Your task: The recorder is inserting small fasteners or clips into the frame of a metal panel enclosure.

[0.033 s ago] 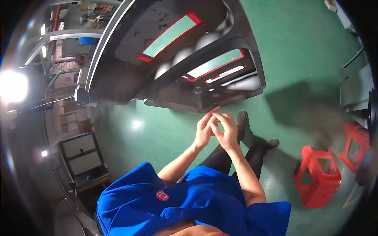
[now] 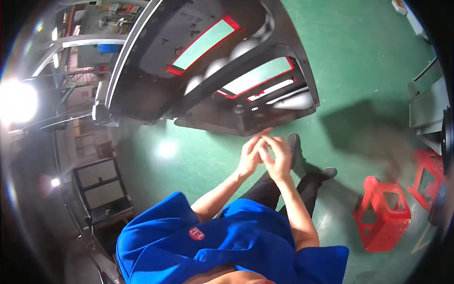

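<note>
My left hand (image 2: 249,155) and my right hand (image 2: 279,160) meet in front of my body, their fingertips touching. The fingers of both are bent together, with one finger of the left stretched forward. Whatever they hold, if anything, is too small or hidden to make out. Just beyond them stands a large dark moulded panel (image 2: 198,102), its lower edge close to the fingertips. Long openings edged in red, one of them a slanted window (image 2: 203,46), run through the panel, with green floor visible behind. A second, recessed section holds more red-edged slots.
Two red plastic stools (image 2: 385,229) stand on the green floor (image 2: 350,57) at right, one behind the other. A grey cabinet (image 2: 428,106) is at the right edge. A dark-framed rack (image 2: 101,189) stands at left, with metal framing (image 2: 90,42) and a bright lamp (image 2: 18,102) further up.
My joined hands have shifted slightly to the right, and their fingers have moved a little. The panel's place in view has barely changed.
</note>
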`<act>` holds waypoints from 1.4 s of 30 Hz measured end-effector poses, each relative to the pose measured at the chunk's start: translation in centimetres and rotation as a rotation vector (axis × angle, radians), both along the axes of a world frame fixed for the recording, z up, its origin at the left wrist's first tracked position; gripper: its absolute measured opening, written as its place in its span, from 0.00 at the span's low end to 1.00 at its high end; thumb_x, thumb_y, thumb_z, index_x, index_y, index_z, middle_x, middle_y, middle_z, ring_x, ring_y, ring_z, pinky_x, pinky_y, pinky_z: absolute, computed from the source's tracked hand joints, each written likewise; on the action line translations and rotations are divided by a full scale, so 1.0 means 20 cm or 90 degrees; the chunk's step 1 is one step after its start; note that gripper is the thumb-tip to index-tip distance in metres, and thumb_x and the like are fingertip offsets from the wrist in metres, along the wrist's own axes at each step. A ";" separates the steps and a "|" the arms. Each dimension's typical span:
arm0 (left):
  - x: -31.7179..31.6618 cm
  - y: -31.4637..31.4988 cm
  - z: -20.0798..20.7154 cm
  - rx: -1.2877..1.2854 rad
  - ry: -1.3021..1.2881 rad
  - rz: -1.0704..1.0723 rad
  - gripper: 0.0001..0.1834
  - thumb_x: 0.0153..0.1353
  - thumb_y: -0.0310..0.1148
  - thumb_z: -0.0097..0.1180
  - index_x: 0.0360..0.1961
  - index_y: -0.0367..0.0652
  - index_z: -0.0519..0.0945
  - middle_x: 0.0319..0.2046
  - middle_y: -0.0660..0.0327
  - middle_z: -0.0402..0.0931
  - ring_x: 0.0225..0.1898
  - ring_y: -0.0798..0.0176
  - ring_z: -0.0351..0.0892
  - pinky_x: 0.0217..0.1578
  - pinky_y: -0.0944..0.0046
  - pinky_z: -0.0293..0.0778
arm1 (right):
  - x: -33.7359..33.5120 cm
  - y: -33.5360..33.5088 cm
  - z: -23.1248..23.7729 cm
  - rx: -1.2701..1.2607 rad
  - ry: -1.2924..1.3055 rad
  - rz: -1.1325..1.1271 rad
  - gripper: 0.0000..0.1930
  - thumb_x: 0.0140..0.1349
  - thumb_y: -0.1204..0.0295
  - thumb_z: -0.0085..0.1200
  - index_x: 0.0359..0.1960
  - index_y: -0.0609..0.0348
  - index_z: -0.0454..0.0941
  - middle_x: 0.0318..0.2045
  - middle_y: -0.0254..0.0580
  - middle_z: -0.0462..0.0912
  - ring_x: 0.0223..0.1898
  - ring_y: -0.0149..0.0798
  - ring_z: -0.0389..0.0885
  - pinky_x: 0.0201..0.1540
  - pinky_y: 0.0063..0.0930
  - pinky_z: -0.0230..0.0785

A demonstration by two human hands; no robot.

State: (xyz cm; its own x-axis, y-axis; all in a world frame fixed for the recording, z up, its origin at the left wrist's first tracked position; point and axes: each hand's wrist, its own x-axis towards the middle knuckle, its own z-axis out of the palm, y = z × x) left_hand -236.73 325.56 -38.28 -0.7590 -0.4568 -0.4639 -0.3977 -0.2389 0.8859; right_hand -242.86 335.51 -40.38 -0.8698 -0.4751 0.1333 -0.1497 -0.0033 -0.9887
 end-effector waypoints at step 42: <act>-0.78 0.10 0.10 0.055 0.174 -0.017 0.19 0.67 0.28 0.36 0.58 0.43 0.68 0.14 0.69 0.61 0.13 0.78 0.53 0.11 0.75 0.50 | -0.79 -0.04 0.14 -0.212 -0.065 -0.252 0.03 0.53 0.77 0.61 0.29 0.63 0.81 0.24 0.34 0.81 0.28 0.24 0.77 0.33 0.18 0.67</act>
State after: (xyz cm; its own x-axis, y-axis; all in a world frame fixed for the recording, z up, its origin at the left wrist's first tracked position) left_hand -252.25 327.49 -36.31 -0.8729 -0.4023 -0.2760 -0.1536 -0.3104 0.9381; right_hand -258.69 334.80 -37.50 -0.9905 -0.0542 0.1265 -0.1063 -0.2832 -0.9532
